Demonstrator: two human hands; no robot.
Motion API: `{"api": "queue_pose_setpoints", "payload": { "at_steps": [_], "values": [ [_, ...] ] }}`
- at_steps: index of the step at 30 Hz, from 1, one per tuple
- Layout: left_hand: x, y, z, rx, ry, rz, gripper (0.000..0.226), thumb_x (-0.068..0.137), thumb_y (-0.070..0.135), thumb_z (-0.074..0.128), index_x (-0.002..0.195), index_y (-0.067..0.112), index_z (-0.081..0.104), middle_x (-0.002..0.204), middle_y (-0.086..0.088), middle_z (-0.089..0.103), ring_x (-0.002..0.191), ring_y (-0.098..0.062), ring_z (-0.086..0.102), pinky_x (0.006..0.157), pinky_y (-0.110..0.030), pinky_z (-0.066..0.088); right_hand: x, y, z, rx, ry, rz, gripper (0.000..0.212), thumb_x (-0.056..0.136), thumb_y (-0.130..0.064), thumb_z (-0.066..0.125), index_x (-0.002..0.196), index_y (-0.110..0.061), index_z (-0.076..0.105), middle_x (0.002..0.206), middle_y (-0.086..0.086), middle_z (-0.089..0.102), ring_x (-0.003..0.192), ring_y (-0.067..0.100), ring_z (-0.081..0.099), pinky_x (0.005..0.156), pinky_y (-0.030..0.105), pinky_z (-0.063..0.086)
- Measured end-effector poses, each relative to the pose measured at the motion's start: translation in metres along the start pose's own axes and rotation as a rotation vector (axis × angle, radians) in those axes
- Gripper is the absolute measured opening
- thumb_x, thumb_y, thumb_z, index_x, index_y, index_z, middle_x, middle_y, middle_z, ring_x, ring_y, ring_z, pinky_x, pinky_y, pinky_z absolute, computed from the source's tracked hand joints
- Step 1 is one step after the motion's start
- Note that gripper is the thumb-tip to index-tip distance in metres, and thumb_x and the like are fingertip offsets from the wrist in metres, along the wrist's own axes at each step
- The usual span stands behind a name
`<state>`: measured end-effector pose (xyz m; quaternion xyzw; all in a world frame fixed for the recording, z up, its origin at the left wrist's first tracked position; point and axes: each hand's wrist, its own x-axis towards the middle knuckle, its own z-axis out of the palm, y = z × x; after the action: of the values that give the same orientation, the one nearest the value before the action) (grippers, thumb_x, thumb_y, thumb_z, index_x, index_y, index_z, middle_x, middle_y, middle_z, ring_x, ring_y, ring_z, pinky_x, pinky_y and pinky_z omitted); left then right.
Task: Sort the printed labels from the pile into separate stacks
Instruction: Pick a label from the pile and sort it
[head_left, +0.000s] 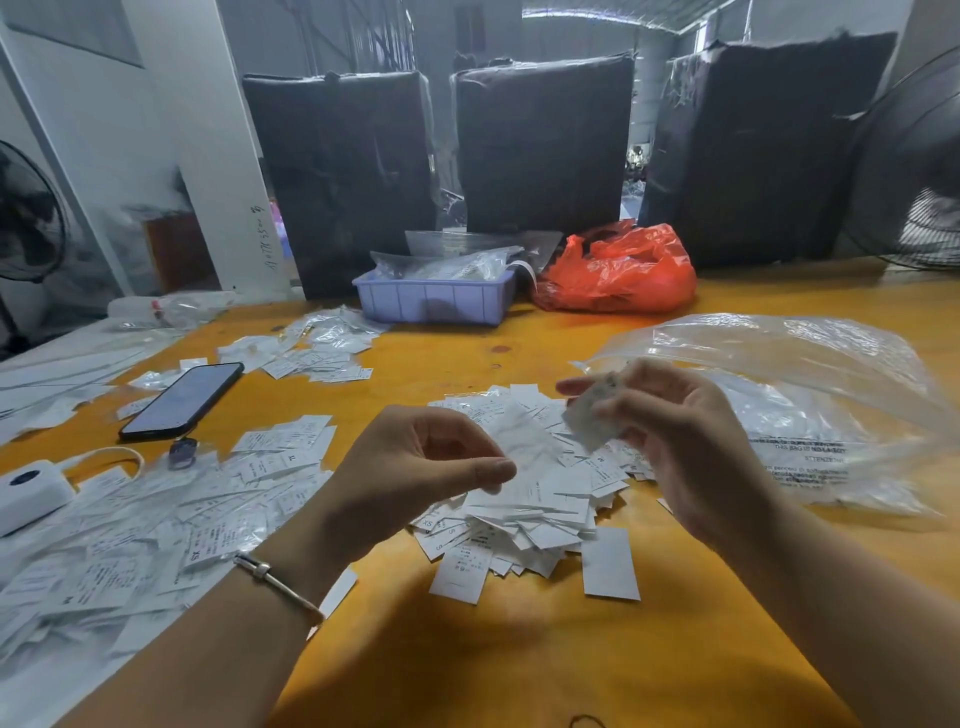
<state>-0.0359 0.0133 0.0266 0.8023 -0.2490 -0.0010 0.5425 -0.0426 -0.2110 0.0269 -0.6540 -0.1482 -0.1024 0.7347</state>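
Above the smooth yellow table, the right hand pinches a small, blurred white label in its fingers. The left hand hovers with fingers curled, thumb meeting fingertips; whether it holds anything, I cannot tell. Beneath lies the pile of flat rectangular paper labels, beside a crinkled clear plastic bag.

the label being pinched in the right hand is being smeared by motion blur, so its print cannot be read. part of the label pile is being hidden behind the left hand. the fan is being cut off by the right edge.
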Motion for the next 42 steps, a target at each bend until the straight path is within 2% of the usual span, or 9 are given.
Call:
{"api": "queue_pose_setpoints", "payload": {
  "at_steps": [5, 8, 12, 16, 23, 30, 34, 37, 42],
  "values": [
    [0.001, -0.002, -0.003, -0.111, 0.103, 0.056, 0.042, 0.062, 0.024, 0.084, 0.093, 0.006, 0.062, 0.079, -0.011, 0.075, 0.075, -0.026, 0.073, 0.069, -0.024, 0.057, 0.0, 0.007, -0.003, -0.073, 0.154, -0.002, 0.018, 0.079, 0.01, 0.065, 0.092, 0.0, 0.063, 0.069, 0.016, 0.071, 0.06, 0.021, 0.068, 0.057, 0.023, 0.052],
    [0.002, -0.002, -0.001, -0.173, 0.096, 0.068, 0.052, 0.064, 0.016, 0.085, 0.108, 0.012, 0.056, 0.083, -0.013, 0.074, 0.079, -0.027, 0.073, 0.072, -0.024, 0.057, -0.003, 0.012, 0.003, -0.23, 0.085, -0.093, 0.042, 0.083, 0.002, 0.067, 0.119, -0.02, 0.062, 0.066, 0.014, 0.07, 0.057, 0.023, 0.065, 0.056, 0.028, 0.054],
    [0.003, -0.002, 0.0, -0.175, 0.099, 0.082, 0.056, 0.064, 0.016, 0.085, 0.113, 0.016, 0.058, 0.081, -0.01, 0.073, 0.079, -0.024, 0.072, 0.072, -0.024, 0.056, -0.006, 0.01, 0.008, -0.265, -0.126, -0.068, 0.024, 0.088, -0.002, 0.055, 0.094, -0.013, 0.075, 0.068, 0.011, 0.069, 0.062, 0.017, 0.061, 0.062, 0.025, 0.051],
    [0.001, -0.001, 0.001, -0.153, 0.088, 0.08, 0.05, 0.063, 0.019, 0.084, 0.108, 0.013, 0.063, 0.078, -0.008, 0.071, 0.075, -0.02, 0.069, 0.071, -0.024, 0.056, -0.011, 0.004, 0.013, -0.259, -0.308, -0.045, 0.023, 0.082, -0.029, 0.071, 0.092, -0.009, 0.076, 0.077, 0.008, 0.072, 0.07, 0.016, 0.066, 0.069, 0.021, 0.054],
    [0.0, 0.0, 0.004, -0.072, -0.079, -0.015, 0.026, 0.075, 0.022, 0.077, 0.094, 0.005, 0.071, 0.08, -0.011, 0.073, 0.075, -0.024, 0.071, 0.066, -0.023, 0.054, -0.008, 0.008, 0.009, -0.441, -0.279, -0.145, 0.006, 0.082, -0.009, 0.073, 0.076, -0.008, 0.075, 0.066, 0.006, 0.07, 0.061, 0.017, 0.066, 0.059, 0.02, 0.052],
    [0.001, -0.001, 0.005, -0.015, -0.091, -0.031, 0.023, 0.076, 0.021, 0.073, 0.085, -0.001, 0.073, 0.076, -0.012, 0.075, 0.068, -0.025, 0.072, 0.062, -0.025, 0.055, -0.003, 0.004, 0.009, -0.395, -0.157, -0.174, 0.043, 0.09, -0.035, 0.05, 0.061, -0.007, 0.067, 0.062, 0.012, 0.066, 0.061, 0.026, 0.062, 0.067, 0.033, 0.05],
    [0.001, -0.001, 0.003, -0.029, -0.034, -0.009, 0.026, 0.07, 0.02, 0.077, 0.083, -0.003, 0.073, 0.073, -0.015, 0.073, 0.066, -0.026, 0.071, 0.062, -0.028, 0.057, -0.003, 0.001, 0.002, -0.439, 0.013, -0.283, 0.032, 0.088, -0.005, 0.062, 0.057, -0.004, 0.057, 0.054, 0.009, 0.062, 0.051, 0.021, 0.058, 0.055, 0.032, 0.049],
    [0.001, 0.0, 0.003, 0.006, -0.009, 0.011, 0.028, 0.068, 0.026, 0.079, 0.081, 0.001, 0.074, 0.072, -0.013, 0.073, 0.066, -0.026, 0.07, 0.069, -0.046, 0.057, -0.003, -0.004, 0.0, -0.378, 0.021, -0.299, 0.021, 0.085, 0.006, 0.06, 0.071, -0.008, 0.051, 0.055, 0.014, 0.062, 0.049, 0.024, 0.059, 0.049, 0.036, 0.05],
    [0.0, 0.0, 0.002, 0.015, 0.005, 0.027, 0.028, 0.068, 0.027, 0.08, 0.081, 0.003, 0.074, 0.072, -0.011, 0.073, 0.066, -0.024, 0.07, 0.07, -0.05, 0.057, -0.004, -0.007, 0.001, -0.283, -0.134, -0.211, 0.035, 0.083, -0.005, 0.061, 0.111, -0.018, 0.045, 0.062, 0.012, 0.065, 0.054, 0.021, 0.061, 0.052, 0.028, 0.049]
  ]
}}
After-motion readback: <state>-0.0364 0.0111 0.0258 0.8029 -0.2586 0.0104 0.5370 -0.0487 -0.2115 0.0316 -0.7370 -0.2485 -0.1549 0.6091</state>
